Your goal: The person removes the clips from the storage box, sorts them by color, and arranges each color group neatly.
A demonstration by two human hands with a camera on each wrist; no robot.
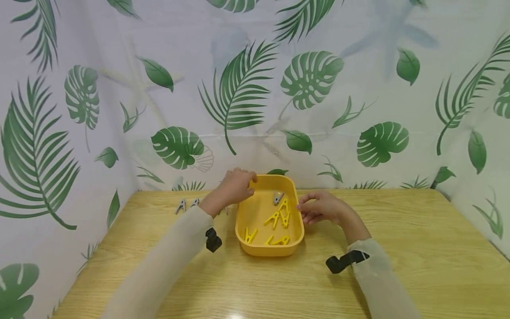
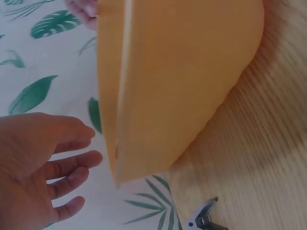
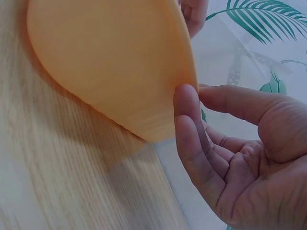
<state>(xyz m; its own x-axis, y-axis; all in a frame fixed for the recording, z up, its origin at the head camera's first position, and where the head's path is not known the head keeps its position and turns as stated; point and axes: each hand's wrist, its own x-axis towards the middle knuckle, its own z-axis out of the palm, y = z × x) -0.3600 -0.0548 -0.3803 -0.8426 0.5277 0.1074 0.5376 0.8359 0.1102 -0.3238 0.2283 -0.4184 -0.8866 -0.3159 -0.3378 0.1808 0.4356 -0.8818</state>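
A yellow plastic basket (image 1: pixel 271 250) stands on the table, with several yellow clothespins (image 1: pixel 272 219) and a grey clothespin (image 1: pixel 277 198) inside. At its right wall, my right hand (image 1: pixel 324 207) pinches the rim; the right wrist view shows the thumb (image 3: pixel 230 101) at the rim and fingertips (image 3: pixel 186 98) against the outer side. My left hand (image 1: pixel 235 185) hovers by the far left corner, its fingers loosely bent. The left wrist view shows a gap between those fingers (image 2: pixel 79 165) and the basket wall (image 2: pixel 177 86); they hold nothing.
Grey clothespins (image 1: pixel 181 206) lie on the wooden table (image 1: pixel 398 248) left of the basket, partly hidden behind the left forearm. A leaf-patterned cloth (image 1: pixel 247 88) hangs close behind the table's back edge and along both sides. Black wrist cameras (image 1: pixel 213 240) sit on both sleeves.
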